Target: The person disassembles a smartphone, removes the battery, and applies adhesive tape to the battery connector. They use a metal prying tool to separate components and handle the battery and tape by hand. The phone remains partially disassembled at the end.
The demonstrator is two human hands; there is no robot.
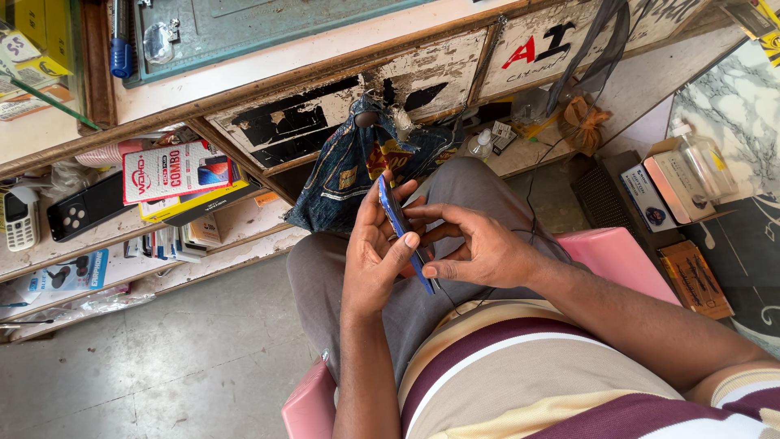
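I sit on a pink stool (617, 256) and hold a slim blue phone (396, 213) edge-on over my grey-trousered lap. My left hand (375, 252) cradles it from the left, fingers wrapped round its back and thumb on the near edge. My right hand (479, 244) pinches the phone's lower end between thumb and forefinger, other fingers spread above it. A thin black cable (532, 191) runs from near my right hand toward the shelf.
A worn wooden counter (325, 114) with open shelves stands ahead, a dark blue printed bag (349, 167) hanging from it. Shelves at left hold boxes (175, 169), a black phone (85, 207) and a white keypad phone (19, 218). Cartons (674, 183) and a bottle sit at right. Concrete floor (162, 358).
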